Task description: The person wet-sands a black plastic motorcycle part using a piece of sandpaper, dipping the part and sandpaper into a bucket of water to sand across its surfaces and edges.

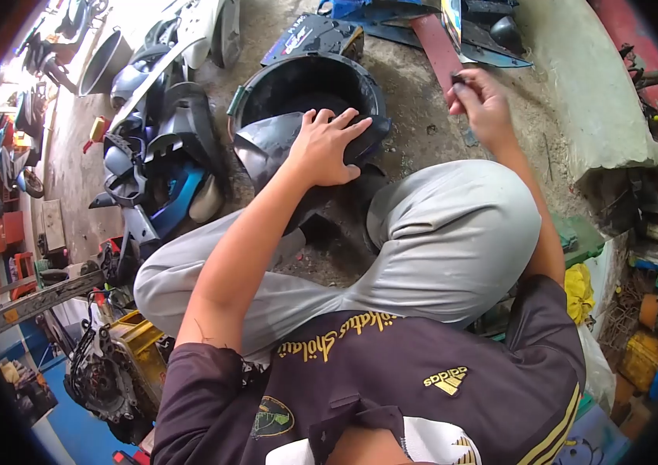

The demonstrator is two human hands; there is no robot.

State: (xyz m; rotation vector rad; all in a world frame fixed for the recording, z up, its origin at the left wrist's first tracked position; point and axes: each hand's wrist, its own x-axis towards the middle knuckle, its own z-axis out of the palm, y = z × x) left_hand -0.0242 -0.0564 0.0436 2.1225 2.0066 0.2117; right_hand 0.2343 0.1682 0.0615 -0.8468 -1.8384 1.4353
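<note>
My left hand [327, 147] lies with fingers spread on a glossy dark plastic panel [267, 142], which rests against the near rim of a black bucket [376, 87]. The panel's lower part is partly hidden by my forearm. Off to the right, my right hand [484, 108] is raised with thumb and fingers pinched together. A small dark tip shows at the pinch, too small to name. Just behind those fingers is a flat reddish strip [434, 48] on the ground.
Several plastic motorcycle body panels [181, 128] are piled at the left. A dark box [309, 39] stands behind the bucket. Blue and dark panels [492, 50] lie at the far right, beside a concrete ledge [608, 116]. An engine part [100, 376] sits at lower left.
</note>
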